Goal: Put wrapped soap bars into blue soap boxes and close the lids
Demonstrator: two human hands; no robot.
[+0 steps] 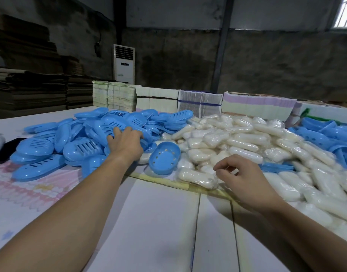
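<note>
Over on the left we are looking at a big heap of blue soap box parts (80,138), slotted lids and shells piled loosely on the bench (158,222). Our left hand (125,144) is reaching deep into that heap, fingers spread and lying on the blue pieces; whether it is actually gripping one, we cannot tell from here. Just to the right of that hand, an open blue soap box half (164,158) is sitting tilted on its edge, hollow side facing us, holes showing in its floor, leaning at the border between the blue heap and the soaps. Moving on, the mound of wrapped soap bars (237,138) is filling the middle and right of the bench, white bars in clear film. Our right hand (245,177) is hovering at the near edge of that mound, fingers curled, thumb and forefinger pinching at the film of a wrapped soap bar (198,178) lying nearest us. Far right, more blue box parts (329,134) are lying beyond the soaps.
</note>
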